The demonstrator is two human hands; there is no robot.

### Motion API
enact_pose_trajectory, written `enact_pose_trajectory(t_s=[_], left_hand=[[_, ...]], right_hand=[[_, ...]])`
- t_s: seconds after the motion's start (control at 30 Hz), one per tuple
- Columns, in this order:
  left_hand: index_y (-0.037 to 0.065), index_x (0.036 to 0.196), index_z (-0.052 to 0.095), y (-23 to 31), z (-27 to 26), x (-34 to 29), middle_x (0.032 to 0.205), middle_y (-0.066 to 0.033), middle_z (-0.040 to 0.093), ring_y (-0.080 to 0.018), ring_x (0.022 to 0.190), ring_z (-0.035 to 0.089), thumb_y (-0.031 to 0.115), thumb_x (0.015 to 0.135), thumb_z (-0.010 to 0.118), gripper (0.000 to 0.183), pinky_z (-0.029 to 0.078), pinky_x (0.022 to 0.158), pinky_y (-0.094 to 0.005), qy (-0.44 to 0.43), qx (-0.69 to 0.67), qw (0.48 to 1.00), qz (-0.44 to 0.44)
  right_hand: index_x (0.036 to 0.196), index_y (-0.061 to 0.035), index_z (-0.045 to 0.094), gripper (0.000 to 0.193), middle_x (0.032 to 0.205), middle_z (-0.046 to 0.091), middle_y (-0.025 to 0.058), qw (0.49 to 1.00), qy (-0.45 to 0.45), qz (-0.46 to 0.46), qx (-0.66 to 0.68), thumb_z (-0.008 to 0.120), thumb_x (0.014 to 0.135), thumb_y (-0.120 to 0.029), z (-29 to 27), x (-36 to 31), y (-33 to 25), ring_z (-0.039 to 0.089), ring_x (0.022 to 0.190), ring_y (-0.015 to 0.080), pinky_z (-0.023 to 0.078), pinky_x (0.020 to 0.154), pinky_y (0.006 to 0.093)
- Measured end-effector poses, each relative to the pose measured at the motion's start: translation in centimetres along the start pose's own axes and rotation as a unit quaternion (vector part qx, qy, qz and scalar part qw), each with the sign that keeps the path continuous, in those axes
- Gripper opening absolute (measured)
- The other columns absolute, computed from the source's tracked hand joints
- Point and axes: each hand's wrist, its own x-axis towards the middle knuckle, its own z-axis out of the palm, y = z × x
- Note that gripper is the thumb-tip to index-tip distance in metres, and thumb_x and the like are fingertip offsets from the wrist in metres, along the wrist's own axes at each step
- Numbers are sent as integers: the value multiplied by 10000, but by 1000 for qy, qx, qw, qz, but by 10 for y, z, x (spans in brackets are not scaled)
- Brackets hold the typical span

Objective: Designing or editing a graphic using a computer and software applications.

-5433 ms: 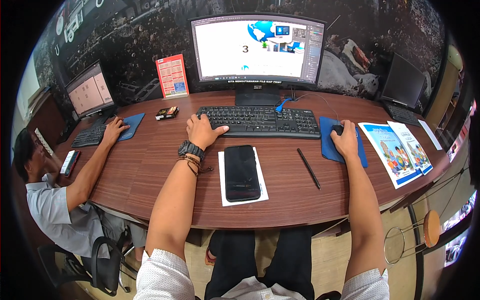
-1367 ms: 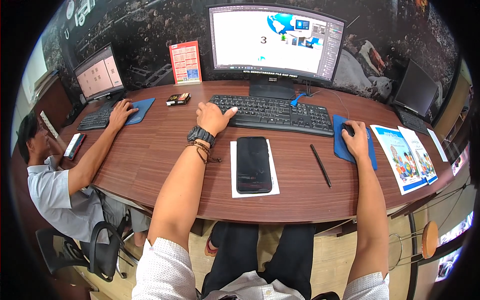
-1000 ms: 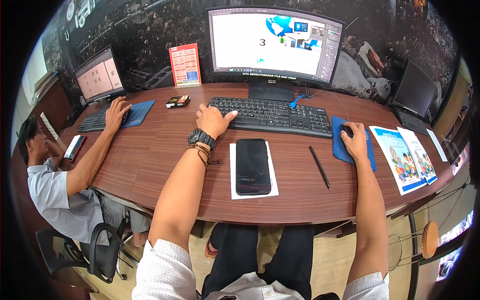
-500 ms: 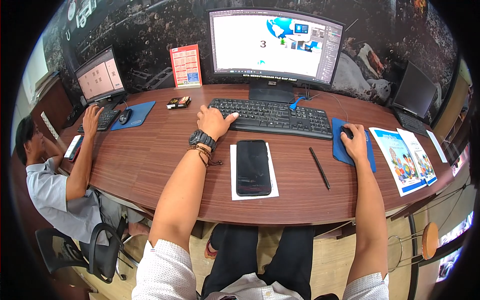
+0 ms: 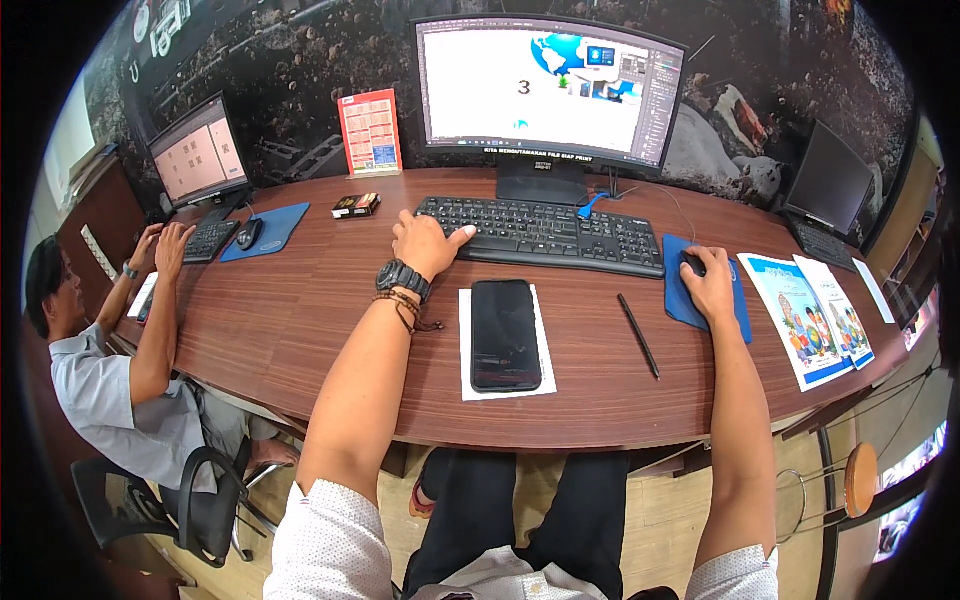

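Note:
My left hand (image 5: 424,243) rests on the left end of the black keyboard (image 5: 545,236), fingers over the keys and thumb stretched apart along the front row. It is open and holds nothing. On the blue mouse pad (image 5: 738,315), my right hand (image 5: 711,285) is wrapped round a black mouse (image 5: 693,263), mostly hidden beneath the fingers. Beyond the keyboard stands a wide monitor (image 5: 480,90) showing a design page with a globe and a computer picture. Between my forearms a black smartphone (image 5: 506,335) lies on white paper (image 5: 549,378).
A black pen (image 5: 640,337) lies left of the mouse pad. Printed booklets (image 5: 795,322) lie to the right. A small box (image 5: 357,206) and a red and white stand-up calendar (image 5: 371,133) sit behind my left hand. At the left, a co-worker (image 5: 130,360) sits by another computer (image 5: 199,150).
My hands stay in place on the keyboard and mouse. The co-worker's farther hand has risen beside the nearer one, which has lowered slightly.

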Motion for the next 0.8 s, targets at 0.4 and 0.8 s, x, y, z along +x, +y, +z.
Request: enact_pose_trajectory(t_s=[0.4, 0.8], left_hand=[[-144, 1026, 654, 1, -2, -2, 1260, -333, 485, -498, 1110, 539, 677, 802, 650, 851, 525, 865, -516, 0, -10, 1000, -2], [-144, 1041, 650, 1, -2, -1, 1247, -323, 492, -485, 1111, 543, 673, 804, 652, 851, 526, 869, -506, -3, -2, 1000, -3]], right_hand=[[1115, -81, 686, 342, 1206, 550, 175, 1000, -6, 10, -1, 674, 805, -226, -1, 0, -1, 565, 1127, 368, 458, 980, 426], [1116, -86, 688, 347, 1204, 552, 172, 1000, -8, 10, -2, 675, 800, -231, 0, 1, 1, 568, 1124, 368, 460, 975, 427]])
